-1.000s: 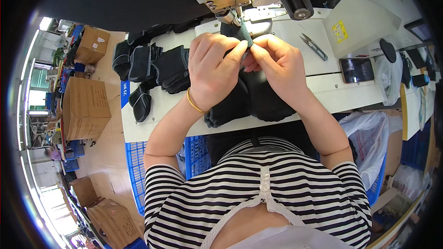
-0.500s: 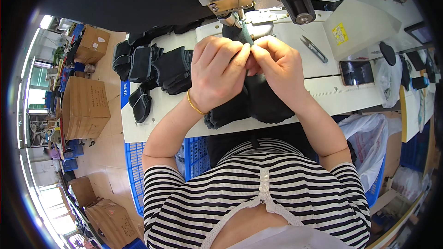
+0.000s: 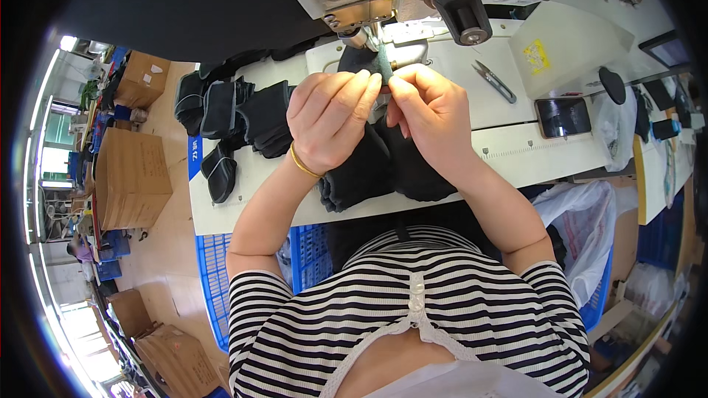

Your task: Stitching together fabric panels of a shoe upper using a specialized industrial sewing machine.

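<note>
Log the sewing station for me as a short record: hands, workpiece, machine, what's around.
Left hand: pinching near end of the black fabric piece
Right hand: fingertips at the same end
Workpiece edge: grey-green
Sewing machine: above the fabric's far end; needle contact unclear
Right side: thread snips, smartphone
Left side: black fabric stacks
Below table: blue plastic crates
</note>
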Action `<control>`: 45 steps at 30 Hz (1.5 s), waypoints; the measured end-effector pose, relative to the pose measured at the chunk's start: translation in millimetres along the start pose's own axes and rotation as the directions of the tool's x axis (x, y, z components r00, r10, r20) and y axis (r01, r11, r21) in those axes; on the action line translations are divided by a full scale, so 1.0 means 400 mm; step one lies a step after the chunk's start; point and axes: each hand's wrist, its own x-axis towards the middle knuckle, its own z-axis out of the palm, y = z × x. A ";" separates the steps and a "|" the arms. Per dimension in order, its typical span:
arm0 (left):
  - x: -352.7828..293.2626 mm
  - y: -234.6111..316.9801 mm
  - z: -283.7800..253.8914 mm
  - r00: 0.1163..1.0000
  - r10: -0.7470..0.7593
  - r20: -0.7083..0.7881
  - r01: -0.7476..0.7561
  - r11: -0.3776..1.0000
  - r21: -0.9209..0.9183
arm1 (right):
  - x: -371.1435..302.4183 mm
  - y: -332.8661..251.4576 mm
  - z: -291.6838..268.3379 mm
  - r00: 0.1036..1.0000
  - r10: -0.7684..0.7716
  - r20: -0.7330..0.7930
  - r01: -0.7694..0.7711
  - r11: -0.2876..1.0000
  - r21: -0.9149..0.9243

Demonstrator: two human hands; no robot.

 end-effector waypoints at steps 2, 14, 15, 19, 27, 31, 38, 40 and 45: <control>0.002 -0.006 0.001 1.000 0.017 -0.002 -0.017 1.000 0.009 | 0.002 -0.001 0.004 1.000 0.014 -0.002 -0.014 0.999 0.030; 0.005 -0.044 0.028 1.000 0.014 -0.018 -0.014 1.000 0.000 | 0.002 0.017 0.008 1.000 0.016 0.013 -0.017 0.993 0.115; 0.004 -0.049 0.034 1.000 0.014 -0.018 -0.014 1.000 0.000 | 0.002 0.018 0.008 1.000 0.016 0.013 -0.017 0.993 0.115; 0.001 -0.062 0.050 0.998 -0.013 -0.061 0.012 1.000 -0.006 | -0.006 0.015 0.007 0.999 0.030 0.026 -0.032 0.994 0.104; -0.003 -0.073 0.068 0.997 -0.041 -0.068 0.042 0.999 0.017 | -0.010 0.017 0.007 0.998 0.049 0.044 -0.053 0.994 0.098; -0.001 -0.071 0.068 0.996 -0.057 -0.063 0.058 0.998 0.015 | -0.013 0.018 0.009 0.997 0.059 0.056 -0.064 0.994 0.094; 0.002 -0.070 0.065 0.997 -0.058 -0.060 0.058 0.998 0.003 | -0.015 0.020 0.014 0.995 0.073 0.067 -0.078 0.994 0.075; 0.002 -0.070 0.064 0.997 -0.062 -0.050 0.063 0.998 0.010 | -0.015 0.021 0.015 0.995 0.072 0.073 -0.077 0.994 0.074; 0.003 -0.074 0.067 0.997 -0.061 -0.048 0.062 0.998 0.012 | -0.020 0.026 0.011 0.993 0.091 0.079 -0.097 0.993 0.069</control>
